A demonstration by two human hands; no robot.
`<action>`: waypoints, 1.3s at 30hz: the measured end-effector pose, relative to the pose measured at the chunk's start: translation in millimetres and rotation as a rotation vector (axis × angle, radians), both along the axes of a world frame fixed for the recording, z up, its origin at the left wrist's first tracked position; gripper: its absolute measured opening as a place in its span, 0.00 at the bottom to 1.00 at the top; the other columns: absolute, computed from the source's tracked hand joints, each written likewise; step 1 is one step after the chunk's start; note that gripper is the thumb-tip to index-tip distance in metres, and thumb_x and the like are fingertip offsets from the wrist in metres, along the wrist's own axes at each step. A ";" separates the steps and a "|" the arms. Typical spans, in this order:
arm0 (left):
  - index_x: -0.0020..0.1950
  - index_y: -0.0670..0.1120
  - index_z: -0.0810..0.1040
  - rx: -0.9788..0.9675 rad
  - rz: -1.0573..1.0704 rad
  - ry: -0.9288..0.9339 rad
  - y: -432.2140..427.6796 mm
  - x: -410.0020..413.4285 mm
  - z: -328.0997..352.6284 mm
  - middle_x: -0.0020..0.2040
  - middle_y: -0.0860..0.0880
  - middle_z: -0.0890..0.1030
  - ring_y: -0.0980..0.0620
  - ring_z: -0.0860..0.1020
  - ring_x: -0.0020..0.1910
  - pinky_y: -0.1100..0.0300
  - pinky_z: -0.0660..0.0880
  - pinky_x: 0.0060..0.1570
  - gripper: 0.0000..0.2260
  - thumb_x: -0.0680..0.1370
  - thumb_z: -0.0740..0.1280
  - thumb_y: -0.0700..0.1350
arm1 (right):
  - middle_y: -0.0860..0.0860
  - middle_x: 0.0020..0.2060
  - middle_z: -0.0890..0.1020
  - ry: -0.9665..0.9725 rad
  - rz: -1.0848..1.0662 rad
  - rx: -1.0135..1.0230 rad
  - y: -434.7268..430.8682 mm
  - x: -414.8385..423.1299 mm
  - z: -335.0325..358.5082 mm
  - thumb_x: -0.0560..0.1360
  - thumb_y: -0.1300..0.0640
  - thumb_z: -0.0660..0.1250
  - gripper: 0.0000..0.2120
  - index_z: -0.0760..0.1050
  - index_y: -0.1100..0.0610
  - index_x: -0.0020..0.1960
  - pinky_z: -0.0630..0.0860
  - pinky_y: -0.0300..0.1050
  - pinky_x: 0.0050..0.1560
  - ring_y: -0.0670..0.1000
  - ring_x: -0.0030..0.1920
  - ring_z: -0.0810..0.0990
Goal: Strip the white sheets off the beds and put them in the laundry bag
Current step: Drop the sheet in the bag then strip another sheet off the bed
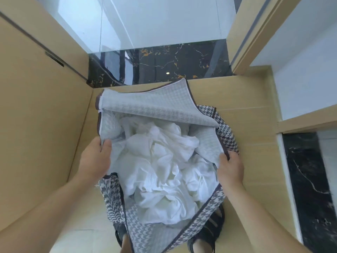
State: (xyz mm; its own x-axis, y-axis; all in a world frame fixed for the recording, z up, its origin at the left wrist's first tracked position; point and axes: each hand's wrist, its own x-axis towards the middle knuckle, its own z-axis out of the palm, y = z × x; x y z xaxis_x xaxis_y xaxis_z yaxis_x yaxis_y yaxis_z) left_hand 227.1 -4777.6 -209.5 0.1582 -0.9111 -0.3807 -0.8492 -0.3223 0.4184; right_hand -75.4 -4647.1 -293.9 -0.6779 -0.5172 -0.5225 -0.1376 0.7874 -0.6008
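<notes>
A houndstooth laundry bag [116,196] stands open on the floor below me, its grey-lined lid flap [151,105] folded back at the far side. Crumpled white sheets [164,172] fill the inside. My left hand [94,157] pinches the bag's left rim, thumb inside the lining. On the opposite side my right hand [230,170] grips the right rim at its dark trim. Both hands hold the opening spread apart.
Light wooden panels close in on the left [36,125] and right [255,134]. A black marble strip [164,64] runs behind the bag, with glass above it. More black marble [310,179] lies at the right. My feet in dark sandals [206,236] stand beside the bag.
</notes>
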 end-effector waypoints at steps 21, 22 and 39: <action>0.35 0.44 0.62 -0.234 -0.350 0.211 -1.5 125.4 270.8 0.28 0.48 0.62 0.54 0.60 0.25 0.59 0.55 0.25 0.19 0.82 0.63 0.50 | 0.54 0.37 0.76 0.397 0.022 -0.396 36.0 82.4 350.8 0.84 0.55 0.56 0.12 0.72 0.63 0.50 0.68 0.50 0.37 0.57 0.37 0.73; 0.36 0.44 0.64 -0.185 -0.368 0.176 -2.5 131.2 255.2 0.28 0.49 0.63 0.52 0.62 0.27 0.57 0.57 0.27 0.18 0.82 0.64 0.49 | 0.55 0.39 0.77 0.413 0.031 -0.300 34.7 77.8 334.6 0.85 0.55 0.55 0.13 0.72 0.63 0.52 0.68 0.51 0.38 0.58 0.39 0.73; 0.80 0.54 0.38 -0.073 -0.419 -0.528 17.1 137.0 158.9 0.80 0.45 0.50 0.41 0.58 0.75 0.46 0.63 0.70 0.47 0.74 0.69 0.59 | 0.54 0.66 0.72 0.694 0.543 0.333 1.2 54.1 223.6 0.76 0.59 0.63 0.27 0.61 0.54 0.73 0.66 0.53 0.60 0.57 0.64 0.69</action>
